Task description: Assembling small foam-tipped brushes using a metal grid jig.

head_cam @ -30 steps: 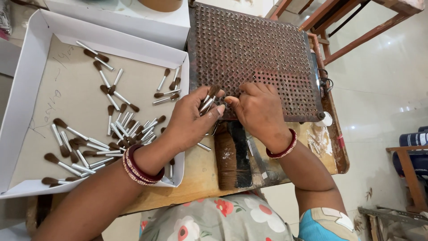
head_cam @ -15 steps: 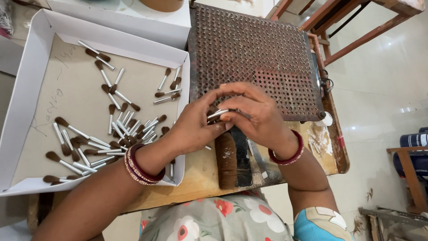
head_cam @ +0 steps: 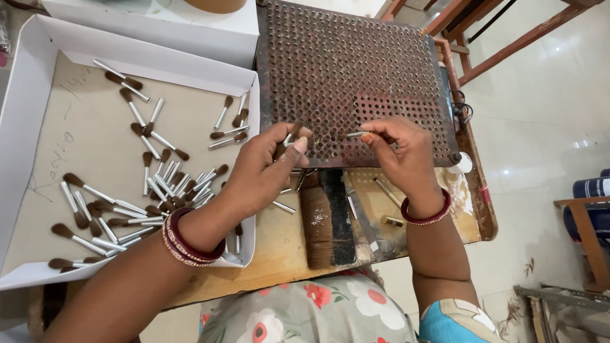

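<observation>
Right hand [head_cam: 400, 155] is pinching one small brush [head_cam: 354, 134] over the perforated plate [head_cam: 356, 70]; left hand [head_cam: 267, 168] is gripping a brush bundle [head_cam: 287, 141] at the bench's [head_cam: 286, 241] middle.

The left hand [head_cam: 264, 168] holds a bunch of small brushes [head_cam: 287, 141]. The right hand [head_cam: 400, 155] pinches one small brush [head_cam: 353, 134] over the metal plate full of holes [head_cam: 349, 70]. More brushes [head_cam: 159, 184] lie in the white box [head_cam: 32, 95] on the desk [head_cam: 286, 248].
</observation>
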